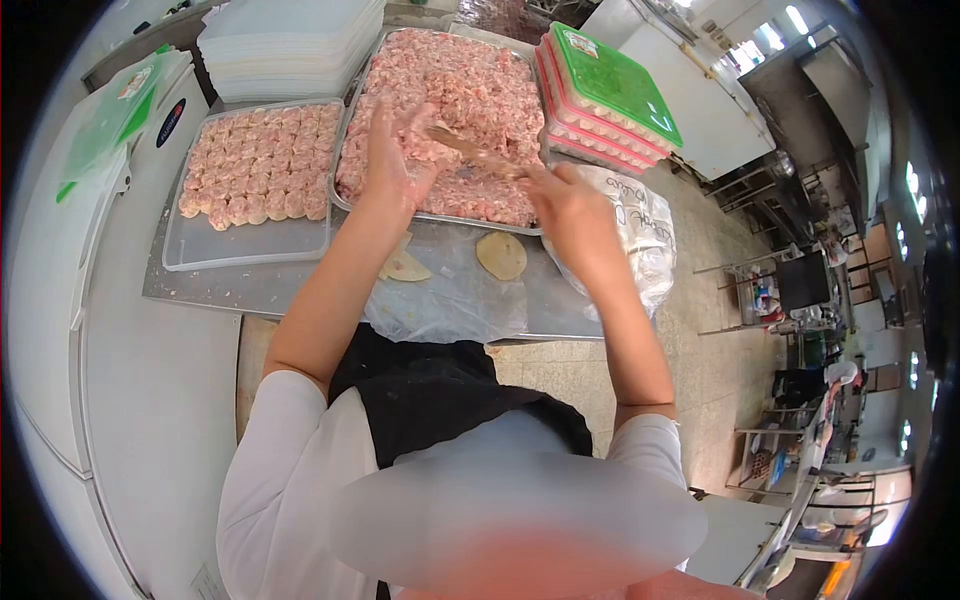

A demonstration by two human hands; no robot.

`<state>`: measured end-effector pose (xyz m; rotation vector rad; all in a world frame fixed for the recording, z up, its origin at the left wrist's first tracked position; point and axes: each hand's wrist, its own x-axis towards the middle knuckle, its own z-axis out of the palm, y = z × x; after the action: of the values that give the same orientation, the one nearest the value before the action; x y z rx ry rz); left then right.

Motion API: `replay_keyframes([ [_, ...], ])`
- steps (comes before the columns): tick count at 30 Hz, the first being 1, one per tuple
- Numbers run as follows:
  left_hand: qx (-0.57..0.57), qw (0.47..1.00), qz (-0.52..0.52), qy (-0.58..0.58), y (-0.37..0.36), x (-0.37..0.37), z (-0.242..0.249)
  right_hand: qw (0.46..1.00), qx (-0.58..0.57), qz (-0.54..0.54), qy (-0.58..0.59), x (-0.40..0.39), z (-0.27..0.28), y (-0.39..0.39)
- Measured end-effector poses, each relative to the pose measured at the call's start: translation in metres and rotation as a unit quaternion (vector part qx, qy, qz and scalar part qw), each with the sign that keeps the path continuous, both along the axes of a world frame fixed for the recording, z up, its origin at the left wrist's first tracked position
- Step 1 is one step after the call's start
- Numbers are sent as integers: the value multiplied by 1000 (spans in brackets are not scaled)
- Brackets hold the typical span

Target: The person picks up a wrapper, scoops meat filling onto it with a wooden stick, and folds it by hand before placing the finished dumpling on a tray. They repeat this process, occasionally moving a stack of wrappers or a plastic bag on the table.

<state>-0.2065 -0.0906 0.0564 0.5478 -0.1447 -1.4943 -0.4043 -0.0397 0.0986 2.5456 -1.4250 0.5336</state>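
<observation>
Over a large metal tray [337,195] heaped with pinkish minced filling [460,75], my left hand [400,158] is cupped with filling in its palm; any wrapper beneath the filling is hard to make out. My right hand [560,200] is closed round the end of a flat wooden spatula [465,148], whose tip reaches toward my left palm. A round dough wrapper [501,256] lies on the metal table in front of the tray. More wrappers [405,266] lie beside it, near clear plastic sheeting [440,305].
At the left, a plastic tray [245,245] holds rows of filled dumplings [265,165]. Stacked translucent trays [290,50] stand behind it. Pink trays with a green lid [615,85] and a white plastic bag [635,235] are at the right. A person [840,373] is far off right.
</observation>
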Motion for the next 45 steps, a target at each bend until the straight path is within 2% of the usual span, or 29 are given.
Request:
replay_keyframes([
  [3,3,1000,-15,-23,-7,-10,-6,998,-11,29,-59,-4,-8,-2],
  [5,-61,994,-40,78,-4,-4,-6,997,6,28,-70,-11,-7,-9],
  [6,-62,994,-41,75,-3,1,-8,984,67,38,-162,-20,-6,-12],
  [8,-205,965,-159,-26,-2,12,-15,947,128,43,-292,-32,-10,-15],
  [9,-206,965,-159,-27,3,16,-14,947,127,44,-292,-36,-8,-15],
  [10,-236,935,-158,-210,11,21,-9,936,217,12,-276,-40,-6,-14],
  [11,-257,873,-151,-386,16,24,-6,917,305,-20,-257,-43,-3,-13],
  [12,-257,873,-150,-386,16,25,-4,917,305,-19,-256,-43,2,-10],
  [14,-400,699,60,-590,15,24,0,906,352,16,-234,-40,13,-1],
  [15,-399,700,62,-589,16,29,5,906,352,17,-232,-35,18,4],
  [17,-355,683,-168,-615,19,43,17,934,278,55,-218,-24,21,13],
  [18,-355,684,-168,-615,18,47,21,934,279,54,-217,-21,16,11],
  [20,-343,600,-229,-685,15,54,27,903,362,68,-219,-21,-3,-1],
  [23,-300,562,-254,-728,9,52,16,918,323,93,-209,-35,-35,-30],
  [24,-299,563,-253,-728,1,52,3,919,323,94,-208,-31,-27,-27],
  [25,-263,640,-224,-686,-11,52,-16,974,172,57,-136,-24,-12,-21],
  [26,-224,712,-193,-637,-17,52,-28,998,16,19,-60,-18,-5,-16],
  [29,-216,695,-200,-656,-19,52,-40,993,-29,91,-66,0,-19,4],
  [31,-220,680,-204,-669,-18,55,-46,996,27,42,-77,-6,-59,-13],
  [33,-229,665,-198,-683,-12,58,-34,978,109,-120,130,-37,-79,-42],
  [35,-133,711,-281,-631,11,64,-1,985,119,-83,96,-48,-56,-37],
  [36,-133,711,-284,-629,5,67,-12,986,139,-78,42,-50,-42,-32],
  [37,-254,640,-142,-711,-8,73,-32,985,154,-74,-13,-51,-28,-28],
  [38,-361,540,10,-760,-15,76,-41,982,156,-81,-65,-50,-16,-26],
  [39,-361,541,13,-760,-13,74,-35,983,154,-80,-64,-49,-12,-24],
  [41,-351,580,-1,-735,-8,69,-23,924,239,29,-296,-45,-7,-20],
  [42,-352,579,0,-735,-2,65,-6,923,265,34,-275,-36,0,-13],
  [44,-281,625,-167,-709,9,58,23,922,287,43,-255,-13,-18,-14],
  [45,-280,626,-170,-708,7,58,20,920,311,50,-234,-10,-28,-14],
])
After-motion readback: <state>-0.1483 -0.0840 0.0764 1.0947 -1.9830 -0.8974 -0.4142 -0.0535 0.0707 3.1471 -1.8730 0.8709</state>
